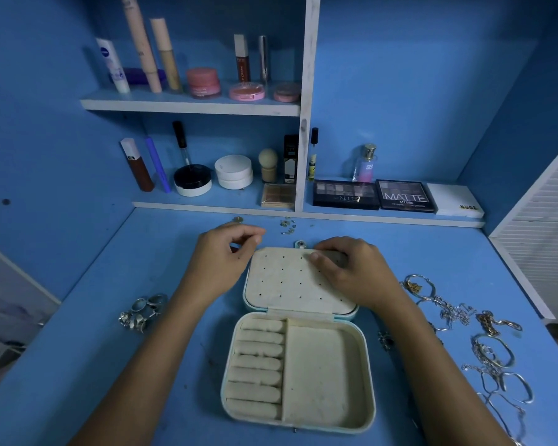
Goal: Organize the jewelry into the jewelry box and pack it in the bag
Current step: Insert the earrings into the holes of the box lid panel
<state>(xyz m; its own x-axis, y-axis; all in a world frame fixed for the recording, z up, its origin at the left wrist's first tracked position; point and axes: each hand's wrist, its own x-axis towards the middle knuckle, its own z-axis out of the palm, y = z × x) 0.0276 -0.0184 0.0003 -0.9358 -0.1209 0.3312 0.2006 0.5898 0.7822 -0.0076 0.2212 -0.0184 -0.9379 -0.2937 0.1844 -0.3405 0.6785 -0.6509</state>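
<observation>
Two palettes read "NUDES" and "MATTE"; left hand pinches fingertips, right hand grips the jewelry box lid.

The light is dim and blue all over. Corners go dark. Straight lines bend near the edges. Far things look soft. Shadows are faint, with no strong glare.
</observation>
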